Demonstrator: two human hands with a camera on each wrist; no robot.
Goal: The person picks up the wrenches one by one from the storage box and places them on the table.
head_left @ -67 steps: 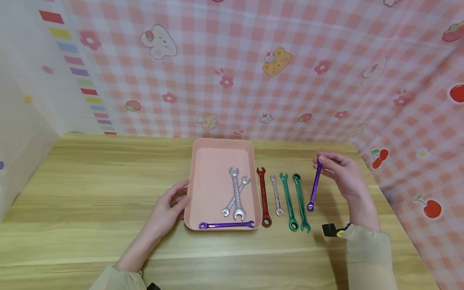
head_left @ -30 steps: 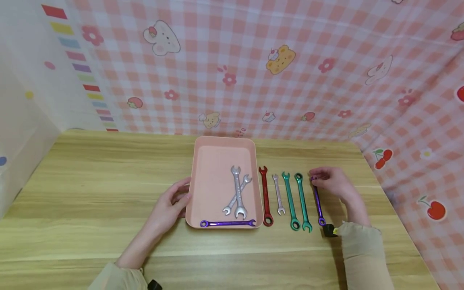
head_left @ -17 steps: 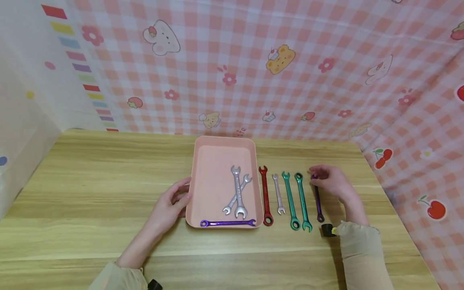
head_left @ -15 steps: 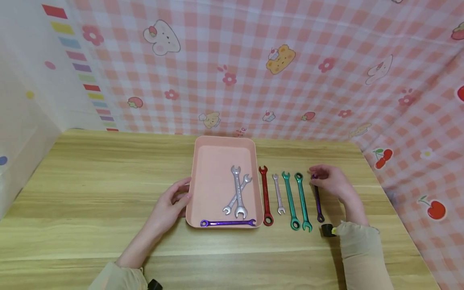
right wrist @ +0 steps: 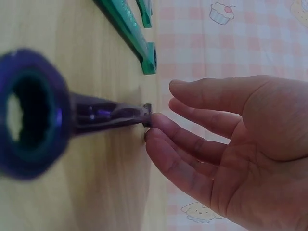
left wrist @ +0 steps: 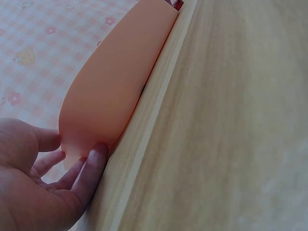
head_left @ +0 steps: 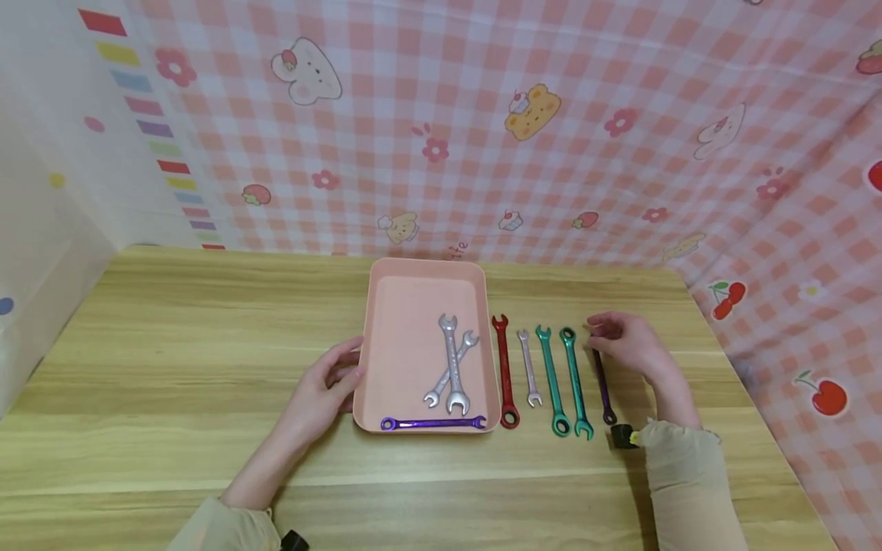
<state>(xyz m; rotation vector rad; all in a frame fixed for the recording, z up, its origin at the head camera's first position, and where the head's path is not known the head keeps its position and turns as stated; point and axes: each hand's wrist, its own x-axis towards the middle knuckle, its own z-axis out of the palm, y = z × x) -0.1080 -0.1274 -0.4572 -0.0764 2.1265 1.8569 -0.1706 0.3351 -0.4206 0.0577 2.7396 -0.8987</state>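
Observation:
My left hand [head_left: 320, 394] rests against the left wall of the pink tray [head_left: 400, 306]; in the left wrist view the fingertips touch the tray's outer side. Inside the tray lie two crossed silver wrenches [head_left: 451, 360] and a purple wrench [head_left: 434, 424] along the near edge. At the right, my right hand [head_left: 630, 344] is at the far end of a second purple wrench [head_left: 603, 383]. In the right wrist view, fingertips touch that wrench's end while the thumb stands apart from it. Its ring end looms close to the camera.
Between tray and right hand, a red wrench [head_left: 505, 375], a small silver wrench [head_left: 529, 371] and two green wrenches [head_left: 553, 383] lie in a row on the wooden table [head_left: 207, 367]. Checked cloth [head_left: 386, 153] hangs behind and at the right.
My right hand has lowered the second purple wrench beside the green ones. Over the last half second, hand and wrench have shifted only slightly. The left hand has kept its place.

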